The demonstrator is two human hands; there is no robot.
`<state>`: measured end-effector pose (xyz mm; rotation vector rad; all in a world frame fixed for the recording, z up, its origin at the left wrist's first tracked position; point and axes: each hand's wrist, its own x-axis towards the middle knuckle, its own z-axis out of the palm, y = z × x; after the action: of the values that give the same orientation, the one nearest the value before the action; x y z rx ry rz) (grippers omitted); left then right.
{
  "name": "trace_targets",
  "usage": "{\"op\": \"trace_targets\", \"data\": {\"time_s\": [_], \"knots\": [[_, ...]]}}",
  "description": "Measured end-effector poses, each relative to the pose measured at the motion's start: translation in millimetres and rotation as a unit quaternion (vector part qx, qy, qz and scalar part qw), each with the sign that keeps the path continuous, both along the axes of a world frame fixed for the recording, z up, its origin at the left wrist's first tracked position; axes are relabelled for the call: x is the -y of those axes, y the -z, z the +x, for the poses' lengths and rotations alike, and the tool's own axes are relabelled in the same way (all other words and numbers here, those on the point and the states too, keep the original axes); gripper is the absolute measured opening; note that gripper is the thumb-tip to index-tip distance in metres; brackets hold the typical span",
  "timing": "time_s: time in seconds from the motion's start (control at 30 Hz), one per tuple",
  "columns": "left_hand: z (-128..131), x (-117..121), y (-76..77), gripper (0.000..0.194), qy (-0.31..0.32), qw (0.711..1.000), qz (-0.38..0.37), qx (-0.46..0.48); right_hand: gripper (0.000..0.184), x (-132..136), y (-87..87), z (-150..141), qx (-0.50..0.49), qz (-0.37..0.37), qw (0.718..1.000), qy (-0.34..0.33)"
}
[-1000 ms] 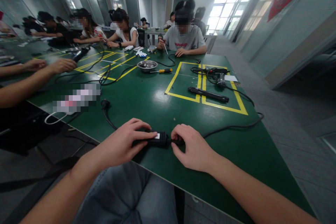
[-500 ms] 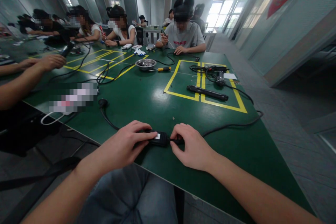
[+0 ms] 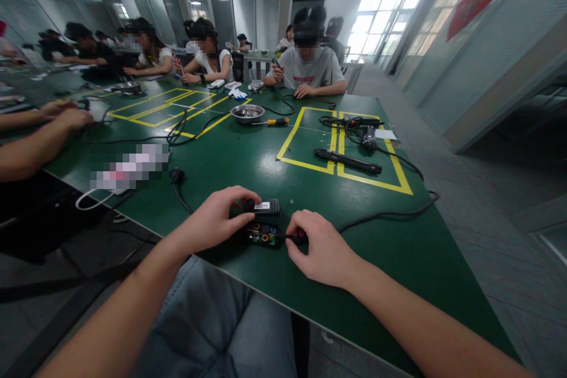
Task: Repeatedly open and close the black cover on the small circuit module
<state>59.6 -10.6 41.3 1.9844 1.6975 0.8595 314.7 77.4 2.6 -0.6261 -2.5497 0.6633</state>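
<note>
My left hand [image 3: 220,212] grips a black plastic housing cover [image 3: 270,208] with a white label, lifted off and held just behind the lower half. That lower half lies at the table's front edge, its circuit board [image 3: 264,235] bare, with copper coils and small components showing. At the board's right end, my right hand [image 3: 316,243] pinches the black power cord [image 3: 297,238] where it enters the housing. From under this hand the cord [image 3: 390,212] runs off to the right. Left of my left hand, a black plug [image 3: 176,175] rests on a second length of cord.
A metal bowl [image 3: 247,113] stands mid-table beside a yellow-handled screwdriver [image 3: 277,122]. Inside yellow tape lie a black bar-shaped part [image 3: 348,161] and a corded tool [image 3: 368,139]. A blurred-out power strip [image 3: 133,166] sits left. A co-worker's hands [image 3: 73,117] are at far left; another person [image 3: 305,65] sits opposite.
The labelled cover has come off the housing and moved back with my left hand, exposing the circuit board. My right hand stays on the cord. The co-worker's hands at left have lowered.
</note>
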Motion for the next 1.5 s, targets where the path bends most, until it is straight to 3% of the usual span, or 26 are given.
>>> {"op": "trace_targets", "data": {"time_s": [0.07, 0.17, 0.37, 0.53, 0.7, 0.8, 0.93, 1.13, 1.37, 1.5], "knots": [[1, -6, 6.1, 0.023, -0.025, 0.999, 0.004, -0.033, 0.02, 0, -0.6, 0, 0.001, 0.0, 1.0, -0.001], [1, -7, 10.3, 0.02, -0.001, 0.998, -0.011, -0.061, 0.019, 1, -1.9, 0, 0.0, 0.001, 1.0, -0.003], [-2, 16, 6.6, 0.02, -0.008, 0.995, 0.017, -0.098, 0.019, 2, -0.8, -2, 0.005, 0.009, 1.0, 0.001], [-7, 32, 18.1, 0.022, 0.017, 0.996, -0.001, -0.085, 0.018, -1, 4.2, -3, 0.013, 0.003, 1.0, -0.001], [-10, 33, 29.2, 0.027, 0.029, 0.997, 0.04, -0.066, 0.019, -2, 4.7, -1, 0.014, -0.009, 1.0, -0.001], [-9, 34, 25.2, 0.027, 0.026, 0.997, 0.061, -0.051, 0.019, -1, 1.4, 2, 0.003, -0.002, 1.0, -0.009], [-8, 36, 16.0, 0.012, 0.032, 0.997, 0.071, -0.027, 0.012, 0, -1.2, 6, -0.024, -0.003, 0.999, -0.025], [-12, 36, 15.8, 0.016, 0.047, 0.996, 0.066, -0.024, 0.011, -2, 1.0, 7, -0.033, 0.013, 0.999, -0.04], [-7, 23, 4.2, 0.015, 0.05, 0.985, 0.067, -0.15, 0.014, -3, 0.6, 5, -0.036, 0.029, 0.998, -0.044], [4, 0, 7.0, 0.035, 0.048, 0.984, 0.049, -0.162, 0.015, -3, 1.1, 4, -0.036, 0.029, 0.998, -0.04]]}}
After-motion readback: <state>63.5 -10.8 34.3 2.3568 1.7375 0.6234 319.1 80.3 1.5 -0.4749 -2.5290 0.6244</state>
